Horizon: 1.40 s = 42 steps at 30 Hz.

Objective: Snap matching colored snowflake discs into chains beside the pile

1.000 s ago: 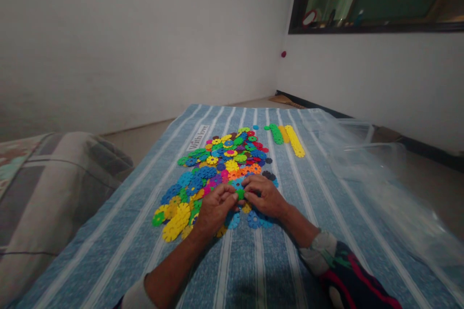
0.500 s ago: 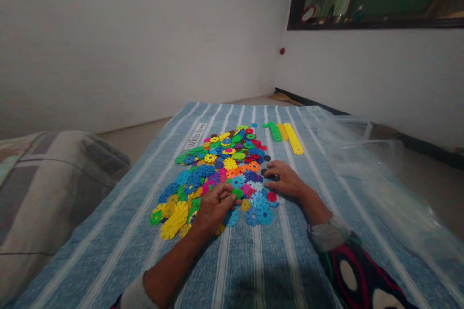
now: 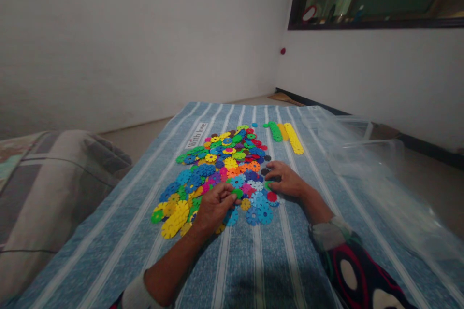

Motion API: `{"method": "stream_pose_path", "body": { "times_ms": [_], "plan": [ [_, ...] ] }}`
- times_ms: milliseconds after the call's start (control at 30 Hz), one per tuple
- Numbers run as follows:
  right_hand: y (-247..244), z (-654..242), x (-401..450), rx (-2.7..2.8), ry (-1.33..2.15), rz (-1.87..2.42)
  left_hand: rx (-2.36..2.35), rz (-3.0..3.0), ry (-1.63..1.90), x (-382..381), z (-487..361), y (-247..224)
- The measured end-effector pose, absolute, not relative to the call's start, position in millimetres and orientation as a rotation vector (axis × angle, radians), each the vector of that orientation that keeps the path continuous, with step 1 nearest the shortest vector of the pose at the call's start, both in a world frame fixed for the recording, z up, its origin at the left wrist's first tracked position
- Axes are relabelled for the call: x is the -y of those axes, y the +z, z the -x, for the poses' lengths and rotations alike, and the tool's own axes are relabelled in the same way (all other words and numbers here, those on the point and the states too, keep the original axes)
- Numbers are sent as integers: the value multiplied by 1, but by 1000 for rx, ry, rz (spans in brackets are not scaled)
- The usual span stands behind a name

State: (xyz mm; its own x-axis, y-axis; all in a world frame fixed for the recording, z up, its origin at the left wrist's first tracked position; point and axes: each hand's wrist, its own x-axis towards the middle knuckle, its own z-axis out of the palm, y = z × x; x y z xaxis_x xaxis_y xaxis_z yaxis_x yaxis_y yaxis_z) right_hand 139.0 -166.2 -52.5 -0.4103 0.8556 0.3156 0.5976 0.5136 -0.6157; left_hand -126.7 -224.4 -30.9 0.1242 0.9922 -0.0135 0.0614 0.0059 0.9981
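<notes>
My left hand (image 3: 214, 207) is closed, pinching a green notched plastic disc (image 3: 237, 194) between thumb and fingertips above the near part of a colourful heap of flower-shaped discs (image 3: 230, 163). My right hand (image 3: 286, 179) is at the right edge of the heap, fingers curved, with another green disc (image 3: 268, 185) at its thumb and fingertips. Part of that disc is hidden by the hand. Black discs (image 3: 266, 172) lie just beyond its fingers, and a red disc (image 3: 271, 196) lies just below it.
Beyond my right hand lie a green row of discs (image 3: 275, 132) and a yellow row (image 3: 293, 139). Clear plastic containers (image 3: 366, 157) stand at the right of the striped cloth (image 3: 239, 270). A covered bulky shape (image 3: 61, 193) is at the left.
A green disc now shows at my right hand's fingertips, where none was visible before. That hand has shifted very slightly; my left hand stays nearly still with its green disc.
</notes>
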Motion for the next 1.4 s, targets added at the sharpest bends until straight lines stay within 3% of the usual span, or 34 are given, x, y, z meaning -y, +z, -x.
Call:
{"method": "stream_pose_path", "body": {
  "times_ms": [333, 800, 1400],
  "plan": [
    [-48, -139, 166, 2192, 635, 1112, -1162, -1302, 1090, 224, 127, -32],
    [-38, -99, 179, 1767, 1048, 894, -1156, -1281, 1081, 226, 124, -30],
    [-37, -48, 199, 1784, 780, 866, -1034, -1079, 1047, 229, 119, -20]
  ]
}}
